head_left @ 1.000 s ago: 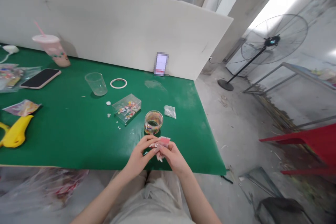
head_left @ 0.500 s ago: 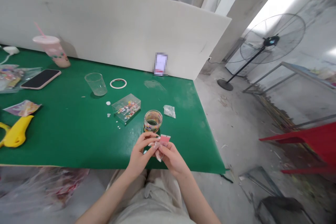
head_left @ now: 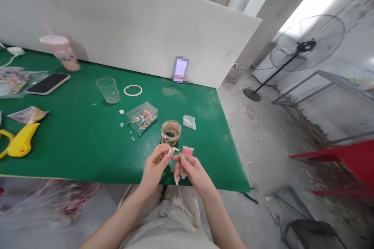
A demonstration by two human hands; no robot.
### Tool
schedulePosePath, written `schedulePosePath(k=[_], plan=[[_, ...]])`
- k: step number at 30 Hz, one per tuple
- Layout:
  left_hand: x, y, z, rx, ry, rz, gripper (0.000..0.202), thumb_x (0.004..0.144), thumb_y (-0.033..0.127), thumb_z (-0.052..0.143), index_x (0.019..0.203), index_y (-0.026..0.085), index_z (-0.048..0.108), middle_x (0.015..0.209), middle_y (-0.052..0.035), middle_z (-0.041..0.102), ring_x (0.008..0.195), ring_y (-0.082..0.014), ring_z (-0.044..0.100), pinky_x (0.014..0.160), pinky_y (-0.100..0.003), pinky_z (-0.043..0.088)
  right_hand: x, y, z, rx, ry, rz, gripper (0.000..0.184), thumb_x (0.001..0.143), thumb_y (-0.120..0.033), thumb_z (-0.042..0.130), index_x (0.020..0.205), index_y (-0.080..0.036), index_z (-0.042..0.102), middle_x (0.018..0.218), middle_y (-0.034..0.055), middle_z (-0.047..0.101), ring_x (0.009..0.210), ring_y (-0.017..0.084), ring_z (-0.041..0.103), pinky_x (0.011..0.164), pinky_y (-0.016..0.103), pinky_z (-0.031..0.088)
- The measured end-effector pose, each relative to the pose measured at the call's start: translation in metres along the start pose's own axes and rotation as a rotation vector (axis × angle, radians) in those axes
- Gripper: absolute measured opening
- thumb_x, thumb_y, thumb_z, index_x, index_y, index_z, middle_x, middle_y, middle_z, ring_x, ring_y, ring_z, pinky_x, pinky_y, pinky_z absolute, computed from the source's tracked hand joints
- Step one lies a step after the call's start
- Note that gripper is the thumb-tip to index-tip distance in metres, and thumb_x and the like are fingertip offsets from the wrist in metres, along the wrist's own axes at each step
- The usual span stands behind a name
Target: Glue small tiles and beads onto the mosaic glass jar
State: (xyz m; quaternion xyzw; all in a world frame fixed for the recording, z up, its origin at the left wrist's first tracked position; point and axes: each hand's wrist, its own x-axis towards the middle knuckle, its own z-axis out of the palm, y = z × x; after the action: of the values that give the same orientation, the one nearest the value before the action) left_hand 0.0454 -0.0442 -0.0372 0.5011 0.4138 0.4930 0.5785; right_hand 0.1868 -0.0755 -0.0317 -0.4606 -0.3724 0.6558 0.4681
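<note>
My right hand (head_left: 196, 172) is closed on a small pink squeeze tube (head_left: 187, 151), whose flat end sticks up past the fingers. Just left of it, my left hand (head_left: 155, 165) has its thumb and fingers pinched together; what they hold, if anything, is too small to make out. Fingers of both hands nearly meet in front of a glass jar (head_left: 171, 135) with colourful pieces on its side. Behind the left hand stands a clear box (head_left: 142, 118) of small coloured pieces. A small clear plastic bag (head_left: 189, 122) lies right of the jar.
A tilted clear cup (head_left: 109, 91) and a white ring (head_left: 133, 90) lie farther back on the green table (head_left: 87, 151). Yellow scissors (head_left: 22, 142), a phone (head_left: 48, 83) and a pink tumbler (head_left: 62, 52) are at left. Another phone (head_left: 180, 70) leans on the white partition (head_left: 122, 27).
My hands have drawn slightly apart, the left fingers coming off the pink tube. The tube has shifted a little right in my right hand. The view has tilted slightly.
</note>
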Motion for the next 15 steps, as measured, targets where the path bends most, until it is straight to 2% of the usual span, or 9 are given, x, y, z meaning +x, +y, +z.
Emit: schedulePosePath(k=[2, 4, 7, 9, 11, 13, 15], plan=[[0.001, 0.006, -0.004, -0.048, -0.040, -0.056, 0.030, 0.083, 0.047, 0.065, 0.082, 0.018, 0.070, 0.088, -0.0036, 0.064, 0.085, -0.0158, 0.057, 0.077, -0.026, 0.047, -0.004, -0.007, -0.009, -0.070, 0.049, -0.025, 0.059, 0.078, -0.071, 0.057, 0.085, -0.014, 0.074, 0.059, 0.0030, 0.064, 0.048, 0.011, 0.052, 0.049, 0.024, 0.037], [0.000, 0.014, -0.007, -0.095, -0.094, -0.107, 0.034, 0.082, 0.050, 0.066, 0.079, 0.016, 0.070, 0.079, -0.0030, 0.064, 0.074, -0.0135, 0.055, 0.070, -0.024, 0.045, -0.009, -0.015, -0.018, -0.136, 0.122, -0.059, 0.059, 0.081, -0.070, 0.054, 0.087, -0.015, 0.076, 0.061, 0.0033, 0.065, 0.049, 0.010, 0.051, 0.049, 0.023, 0.038], [-0.005, 0.029, -0.007, -0.161, -0.192, -0.177, 0.043, 0.079, 0.056, 0.066, 0.072, 0.014, 0.067, 0.061, -0.0005, 0.057, 0.056, -0.0096, 0.047, 0.055, -0.022, 0.040, -0.018, -0.030, -0.026, -0.191, 0.196, -0.087, 0.066, 0.085, -0.071, 0.044, 0.079, -0.014, 0.077, 0.045, 0.0001, 0.053, 0.040, 0.009, 0.042, 0.041, 0.022, 0.030], [-0.008, 0.038, -0.005, -0.252, -0.278, -0.254, 0.044, 0.077, 0.057, 0.067, 0.070, 0.013, 0.065, 0.052, 0.0028, 0.050, 0.046, -0.0065, 0.039, 0.046, -0.019, 0.032, -0.023, -0.038, -0.024, -0.183, 0.206, -0.095, 0.069, 0.087, -0.072, 0.040, 0.079, -0.014, 0.076, 0.041, -0.0015, 0.047, 0.037, 0.008, 0.037, 0.037, 0.021, 0.026], [-0.011, 0.045, -0.002, -0.388, -0.364, -0.342, 0.043, 0.075, 0.055, 0.071, 0.069, 0.014, 0.062, 0.048, 0.0057, 0.044, 0.040, -0.0037, 0.032, 0.041, -0.017, 0.025, -0.028, -0.047, -0.017, -0.119, 0.193, -0.108, 0.065, 0.087, -0.070, 0.043, 0.090, -0.015, 0.076, 0.042, -0.0030, 0.046, 0.034, 0.007, 0.034, 0.033, 0.020, 0.026], [-0.014, 0.050, 0.000, -0.505, -0.435, -0.413, 0.041, 0.075, 0.052, 0.073, 0.068, 0.014, 0.060, 0.046, 0.0069, 0.042, 0.037, -0.0022, 0.028, 0.039, -0.016, 0.021, -0.032, -0.055, -0.009, 0.003, 0.185, -0.148, 0.062, 0.085, -0.070, 0.046, 0.103, -0.017, 0.072, 0.044, -0.0042, 0.048, 0.031, 0.007, 0.035, 0.030, 0.020, 0.029], [-0.016, 0.053, 0.001, -0.557, -0.486, -0.443, 0.039, 0.076, 0.050, 0.073, 0.068, 0.014, 0.059, 0.046, 0.0070, 0.043, 0.036, -0.0016, 0.027, 0.038, -0.015, 0.020, -0.033, -0.062, -0.003, 0.119, 0.197, -0.207, 0.061, 0.083, -0.072, 0.048, 0.109, -0.020, 0.069, 0.047, -0.0038, 0.052, 0.031, 0.009, 0.040, 0.027, 0.021, 0.033]])
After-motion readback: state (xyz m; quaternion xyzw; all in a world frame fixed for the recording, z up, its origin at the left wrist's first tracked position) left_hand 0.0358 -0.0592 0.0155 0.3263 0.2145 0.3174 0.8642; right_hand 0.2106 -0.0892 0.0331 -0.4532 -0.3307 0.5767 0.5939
